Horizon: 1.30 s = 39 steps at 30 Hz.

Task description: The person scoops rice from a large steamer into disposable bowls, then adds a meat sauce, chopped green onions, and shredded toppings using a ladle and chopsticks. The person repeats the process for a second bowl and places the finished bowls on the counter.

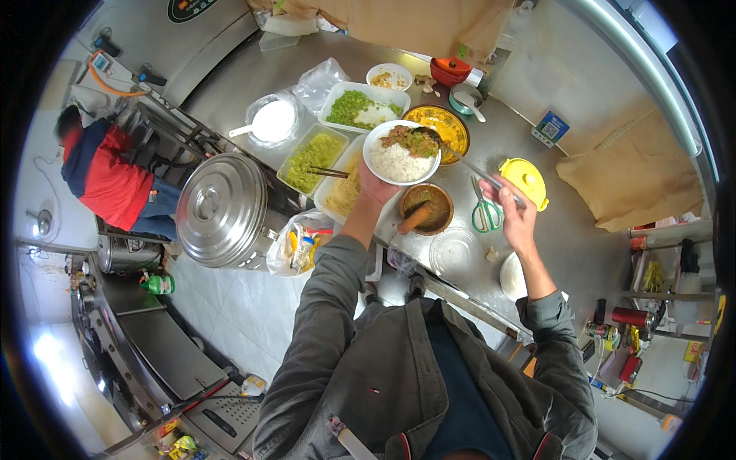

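White and round, the bowl (392, 180) is held above the steel counter (571, 245), gripped from its near left by the left hand (374, 185), fingers mostly hidden beneath. Rice (402, 165) fills its near part; a brown-and-green topping (406, 139) covers the far part. The right hand (514, 211) is closed round the handle of a metal ladle (471, 165) — its head at the bowl's right edge, against the topping. Just right of and beyond the bowl stands a yellow dish (459, 126); nearer than the bowl, a mortar (440, 231) with a pestle (414, 220) leaning in it. Scissors (486, 216) lie to its right — chopsticks (328, 172) to its left.
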Motion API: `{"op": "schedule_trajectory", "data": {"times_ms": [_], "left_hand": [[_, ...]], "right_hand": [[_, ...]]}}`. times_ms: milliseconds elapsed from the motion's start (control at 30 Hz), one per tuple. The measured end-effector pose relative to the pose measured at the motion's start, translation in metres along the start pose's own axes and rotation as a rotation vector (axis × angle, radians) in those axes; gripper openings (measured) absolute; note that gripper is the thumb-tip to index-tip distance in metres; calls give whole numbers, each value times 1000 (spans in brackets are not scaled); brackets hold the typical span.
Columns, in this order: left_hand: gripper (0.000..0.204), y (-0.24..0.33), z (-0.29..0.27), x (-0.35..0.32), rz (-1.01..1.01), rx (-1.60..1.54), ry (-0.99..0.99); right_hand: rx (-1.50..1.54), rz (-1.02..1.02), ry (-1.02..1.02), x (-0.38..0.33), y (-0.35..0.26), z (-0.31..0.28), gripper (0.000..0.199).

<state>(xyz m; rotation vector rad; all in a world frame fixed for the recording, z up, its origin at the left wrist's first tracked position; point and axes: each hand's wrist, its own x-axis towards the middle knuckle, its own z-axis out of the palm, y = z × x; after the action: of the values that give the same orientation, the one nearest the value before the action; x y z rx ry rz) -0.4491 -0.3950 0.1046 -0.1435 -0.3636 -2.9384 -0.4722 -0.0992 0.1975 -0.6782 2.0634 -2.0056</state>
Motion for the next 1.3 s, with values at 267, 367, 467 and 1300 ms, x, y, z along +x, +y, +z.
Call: {"op": "schedule_trajectory", "data": {"times_ms": [267,367,467,1300], "left_hand": [[61,3,-20,-7,32,139,-121],[59,11,-24,-5,-89,-45,47],[61,12,-22,-5,-147,-80,108],[58,32,-16,-17,-153,187,174]], "right_hand": [[-473,-514,-130,-21,-14,10,27],[-362,-452,-59,-29,-29,13,26],[-416,-438,-108,-43,-40,7,26],[-516,-590,-261,-24,-42,28,29]]}}
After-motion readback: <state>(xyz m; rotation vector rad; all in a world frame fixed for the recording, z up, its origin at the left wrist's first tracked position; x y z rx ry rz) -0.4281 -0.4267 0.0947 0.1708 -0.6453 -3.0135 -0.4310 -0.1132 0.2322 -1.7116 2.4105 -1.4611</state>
